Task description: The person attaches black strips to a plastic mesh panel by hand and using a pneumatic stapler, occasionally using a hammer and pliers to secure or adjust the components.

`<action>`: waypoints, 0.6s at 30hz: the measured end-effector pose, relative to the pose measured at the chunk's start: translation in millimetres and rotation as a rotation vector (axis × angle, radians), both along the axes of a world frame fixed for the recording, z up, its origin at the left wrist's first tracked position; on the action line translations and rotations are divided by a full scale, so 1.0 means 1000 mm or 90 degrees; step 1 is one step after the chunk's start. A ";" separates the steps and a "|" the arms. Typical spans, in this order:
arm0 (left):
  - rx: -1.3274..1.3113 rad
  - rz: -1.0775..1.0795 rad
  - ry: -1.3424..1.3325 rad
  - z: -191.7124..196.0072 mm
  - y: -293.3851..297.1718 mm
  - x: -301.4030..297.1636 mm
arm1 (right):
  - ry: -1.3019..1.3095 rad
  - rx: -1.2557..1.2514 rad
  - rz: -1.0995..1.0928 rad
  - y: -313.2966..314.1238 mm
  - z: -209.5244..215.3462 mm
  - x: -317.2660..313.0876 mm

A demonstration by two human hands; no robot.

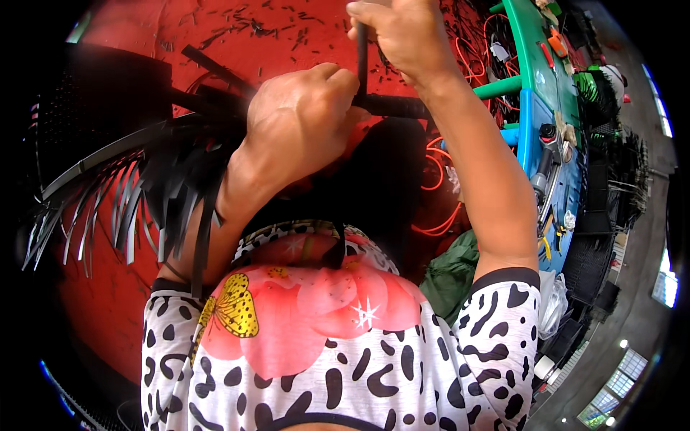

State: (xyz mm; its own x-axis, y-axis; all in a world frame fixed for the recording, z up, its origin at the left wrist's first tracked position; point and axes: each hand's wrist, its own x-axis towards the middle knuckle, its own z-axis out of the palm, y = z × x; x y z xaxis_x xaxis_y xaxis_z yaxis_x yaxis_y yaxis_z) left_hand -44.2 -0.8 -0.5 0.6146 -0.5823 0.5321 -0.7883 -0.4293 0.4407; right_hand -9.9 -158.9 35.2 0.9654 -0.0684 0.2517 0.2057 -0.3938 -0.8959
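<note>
My left hand [305, 108] is closed in a fist at the end of a dark bar [399, 106], which runs to the right behind my right wrist. Above it, my right hand [406, 36] grips the upper part of a black strip [361, 61] that rises from beside the left fist; the top frame edge cuts this hand off. Whether the left fingers clasp the strip, the bar or both is hidden. A bundle of flat black strips [165, 194] fans out and hangs beside my left forearm. Behind it stands a dark mesh panel [100, 108].
Many short black scraps [266, 32] litter the red floor [201, 29]. Orange cords [435, 172] lie to the right, near a dark green cloth [453, 276]. A green table [532, 57] and a blue table [528, 136] hold a power tool [546, 154] and hand tools.
</note>
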 end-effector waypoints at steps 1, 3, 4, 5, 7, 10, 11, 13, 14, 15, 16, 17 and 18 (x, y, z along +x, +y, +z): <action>0.002 -0.001 -0.001 0.001 0.000 0.000 | -0.001 0.002 -0.001 0.000 -0.003 0.004; 0.003 0.027 0.028 0.002 0.001 0.000 | 0.041 -0.012 0.025 -0.001 -0.008 0.009; 0.005 0.028 0.028 0.003 0.001 0.000 | 0.040 -0.010 0.026 -0.001 -0.008 0.010; -0.002 0.024 0.019 0.003 0.001 -0.001 | 0.060 -0.017 0.031 -0.001 -0.007 0.009; -0.009 0.013 0.010 0.003 -0.001 -0.001 | 0.079 -0.025 0.029 -0.005 -0.011 0.011; 0.001 -0.031 -0.023 0.001 -0.001 0.001 | 0.061 -0.088 0.007 -0.009 -0.014 0.016; 0.015 -0.022 -0.037 0.002 0.000 0.001 | 0.134 -0.042 0.062 -0.011 -0.008 0.015; 0.045 -0.010 -0.037 0.010 0.002 -0.001 | 0.087 -0.136 0.061 -0.011 -0.014 0.020; 0.016 -0.043 -0.014 0.008 0.002 0.002 | -0.024 -0.284 -0.005 -0.014 -0.030 0.029; 0.053 -0.009 0.024 0.011 0.002 -0.001 | 0.040 -0.325 -0.020 -0.007 -0.030 0.036; 0.042 -0.028 -0.011 0.002 -0.005 0.004 | 0.034 -0.365 -0.044 -0.018 -0.033 0.034; 0.052 -0.021 -0.005 0.002 -0.003 0.004 | 0.032 -0.411 -0.104 -0.013 -0.027 0.033; 0.012 -0.046 -0.031 0.003 -0.005 0.007 | -0.021 -0.451 -0.115 -0.023 -0.025 0.026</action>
